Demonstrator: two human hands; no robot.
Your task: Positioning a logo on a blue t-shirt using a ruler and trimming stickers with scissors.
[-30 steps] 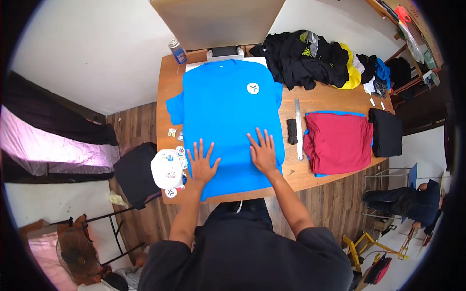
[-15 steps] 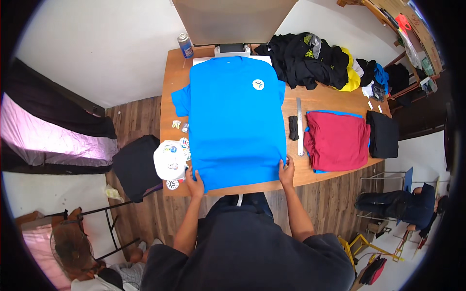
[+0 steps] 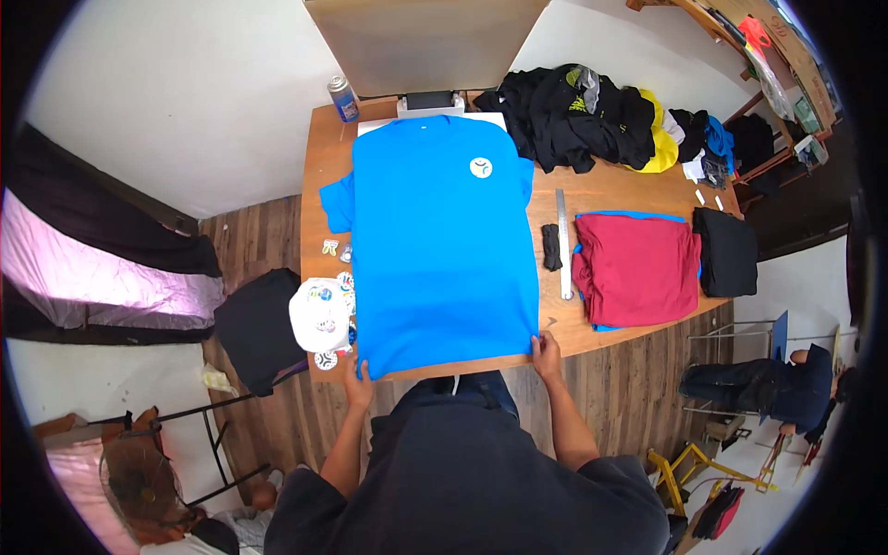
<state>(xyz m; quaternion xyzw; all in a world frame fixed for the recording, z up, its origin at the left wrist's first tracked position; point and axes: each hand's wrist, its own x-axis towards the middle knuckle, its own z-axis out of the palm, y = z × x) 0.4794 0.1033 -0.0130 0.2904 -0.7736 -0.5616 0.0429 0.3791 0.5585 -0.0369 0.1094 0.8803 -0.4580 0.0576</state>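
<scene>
A bright blue T-shirt (image 3: pixel 444 250) is spread flat over a white board, its neckline at the far end and its hem by the table's front edge. A round white sticker with dark curved marks (image 3: pixel 481 167) sits on the chest, right of centre. My left hand (image 3: pixel 360 383) pinches the shirt's near left corner. At the near right corner, my right hand (image 3: pixel 547 355) has its fingers closed on the hem. The left sleeve shows beside the body; the shirt hides most of the board.
Round stickers (image 3: pixel 326 360) lie by a white sheet (image 3: pixel 319 314) at left. A spray can (image 3: pixel 343 99) stands far left. Right are a black roll (image 3: pixel 551 247), metal ruler (image 3: pixel 563 245), folded maroon shirts (image 3: pixel 638 268), black cloth (image 3: pixel 726 252). Dark clothes (image 3: pixel 583 120) heap behind. Other people are nearby.
Both hands have come down toward me along the shirt's sides to its corners, and their fingers have closed on the hem. The hem lies smoother and slightly nearer. The view has shifted slightly.
</scene>
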